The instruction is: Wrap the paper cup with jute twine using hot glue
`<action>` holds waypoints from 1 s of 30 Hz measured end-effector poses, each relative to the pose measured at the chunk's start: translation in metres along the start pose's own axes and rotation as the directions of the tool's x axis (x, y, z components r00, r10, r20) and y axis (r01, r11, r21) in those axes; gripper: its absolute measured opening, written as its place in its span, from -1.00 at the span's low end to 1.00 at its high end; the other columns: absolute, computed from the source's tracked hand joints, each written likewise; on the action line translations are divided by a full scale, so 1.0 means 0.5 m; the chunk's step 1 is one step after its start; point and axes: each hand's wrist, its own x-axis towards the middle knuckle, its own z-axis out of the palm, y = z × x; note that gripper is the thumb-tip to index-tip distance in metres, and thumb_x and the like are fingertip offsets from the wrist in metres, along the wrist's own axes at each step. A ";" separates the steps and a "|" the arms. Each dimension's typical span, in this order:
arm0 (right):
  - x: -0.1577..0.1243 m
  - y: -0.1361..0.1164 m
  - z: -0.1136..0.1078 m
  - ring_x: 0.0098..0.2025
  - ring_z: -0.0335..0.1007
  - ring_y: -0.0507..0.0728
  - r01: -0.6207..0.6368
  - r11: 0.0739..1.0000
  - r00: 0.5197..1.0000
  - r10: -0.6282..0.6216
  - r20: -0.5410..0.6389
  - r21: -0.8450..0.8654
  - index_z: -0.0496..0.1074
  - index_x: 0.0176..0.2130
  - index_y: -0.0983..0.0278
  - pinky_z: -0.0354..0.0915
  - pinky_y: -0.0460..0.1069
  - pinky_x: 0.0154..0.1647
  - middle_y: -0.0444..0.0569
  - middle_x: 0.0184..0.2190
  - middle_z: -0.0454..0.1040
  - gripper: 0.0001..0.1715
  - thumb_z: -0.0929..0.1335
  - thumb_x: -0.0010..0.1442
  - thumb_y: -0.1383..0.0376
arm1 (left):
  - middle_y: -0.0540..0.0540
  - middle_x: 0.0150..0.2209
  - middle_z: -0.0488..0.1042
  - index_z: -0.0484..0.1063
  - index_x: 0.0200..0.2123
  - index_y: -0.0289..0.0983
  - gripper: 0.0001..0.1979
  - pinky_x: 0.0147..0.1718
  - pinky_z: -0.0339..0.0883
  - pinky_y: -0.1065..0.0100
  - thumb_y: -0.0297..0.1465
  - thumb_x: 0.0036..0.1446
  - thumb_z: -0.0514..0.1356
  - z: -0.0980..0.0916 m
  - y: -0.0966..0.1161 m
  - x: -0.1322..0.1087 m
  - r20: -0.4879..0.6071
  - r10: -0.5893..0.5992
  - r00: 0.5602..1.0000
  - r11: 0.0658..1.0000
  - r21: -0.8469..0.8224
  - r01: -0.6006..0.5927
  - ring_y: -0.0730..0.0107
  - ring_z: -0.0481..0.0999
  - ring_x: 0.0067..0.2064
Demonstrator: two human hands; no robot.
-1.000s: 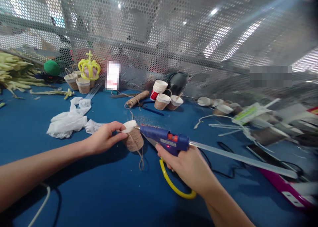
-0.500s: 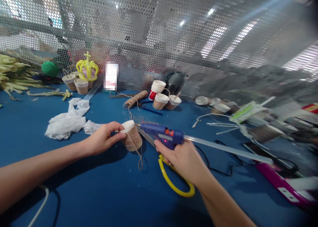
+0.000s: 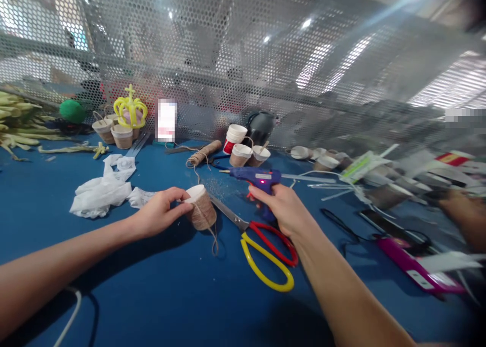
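My left hand [image 3: 159, 214] grips a small paper cup wrapped in jute twine [image 3: 201, 209], tilted on its side on the blue table [image 3: 159, 291]. A loose twine end hangs from the cup. My right hand [image 3: 283, 208] is closed on the handle of a blue glue gun [image 3: 255, 175], held upright beyond the cup with its nozzle pointing left and a clear glue stick sticking out the back. Scissors with red and yellow handles [image 3: 266, 248] lie open-handled on the table between my hands.
A twine spool [image 3: 205, 153], several paper cups [image 3: 243, 152], a yellow crown [image 3: 130, 110] and white crumpled cloth [image 3: 102, 190] lie further back. Glue sticks, packets and a pink-edged object [image 3: 413, 271] clutter the right side. A perforated metal screen [image 3: 243, 58] closes the back. Another person's hand [image 3: 465, 213] shows at the right.
My right hand has lifted the glue gun away from the cup and carried it back and up, uncovering the scissors. The left hand still holds the cup.
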 end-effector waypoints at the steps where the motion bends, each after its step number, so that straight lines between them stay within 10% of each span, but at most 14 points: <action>1: 0.014 0.006 0.000 -0.57 0.27 -0.04 -0.018 1.000 1.000 0.017 -0.015 -0.012 0.35 -0.52 0.33 0.19 -0.14 -0.57 -0.09 -0.58 0.39 -0.83 0.33 0.01 0.27 | -0.09 -0.35 0.46 0.36 -0.39 -0.32 -0.76 -0.24 0.27 0.35 -0.28 0.10 0.01 0.000 -0.001 0.000 0.001 0.005 1.000 1.000 -0.002 -0.005 0.33 0.43 -0.26; 16: 0.100 0.051 0.021 -0.61 0.29 0.07 -0.013 0.910 0.999 -0.003 -0.038 -0.414 0.17 -0.75 0.25 0.17 -0.05 -0.58 -0.10 -0.77 0.25 -0.52 0.32 0.03 0.10 | -0.11 -0.36 0.44 0.36 -0.41 -0.32 -0.81 -0.25 0.28 0.32 -0.35 0.10 0.01 -0.005 0.004 0.003 -0.017 0.127 0.992 0.987 0.104 -0.124 0.34 0.40 -0.29; 21: 0.019 -0.014 0.037 -0.44 0.32 0.11 0.189 0.836 0.980 -0.197 0.039 -0.515 0.22 -0.71 0.25 0.14 -0.04 -0.48 -0.01 -0.61 0.35 -0.57 0.31 0.03 0.09 | -0.10 -0.37 0.44 0.36 -0.41 -0.32 -0.81 -0.26 0.27 0.33 -0.35 0.11 0.01 -0.007 0.005 0.004 -0.024 0.128 0.991 0.985 0.118 -0.124 0.34 0.40 -0.29; 24: -0.060 -0.052 0.061 -0.50 0.31 0.05 0.374 0.817 0.908 -0.226 0.352 -0.440 0.38 -0.49 0.25 0.15 -0.07 -0.50 -0.09 -0.54 0.41 -0.65 0.30 0.02 0.02 | -0.09 -0.39 0.44 0.36 -0.41 -0.32 -0.80 -0.29 0.26 0.35 -0.34 0.11 0.01 -0.010 0.007 0.004 -0.028 0.121 0.992 0.985 0.129 -0.117 0.35 0.39 -0.31; 30: -0.131 -0.057 0.099 -0.55 0.30 0.01 0.398 0.823 0.874 -0.206 0.440 -0.404 0.32 -0.42 0.28 0.15 -0.11 -0.56 -0.12 -0.56 0.41 -0.90 0.31 0.06 0.27 | -0.07 -0.40 0.44 0.36 -0.41 -0.33 -0.81 -0.31 0.25 0.39 -0.35 0.10 0.02 -0.012 0.011 0.005 -0.036 0.102 0.994 0.987 0.127 -0.096 0.38 0.39 -0.33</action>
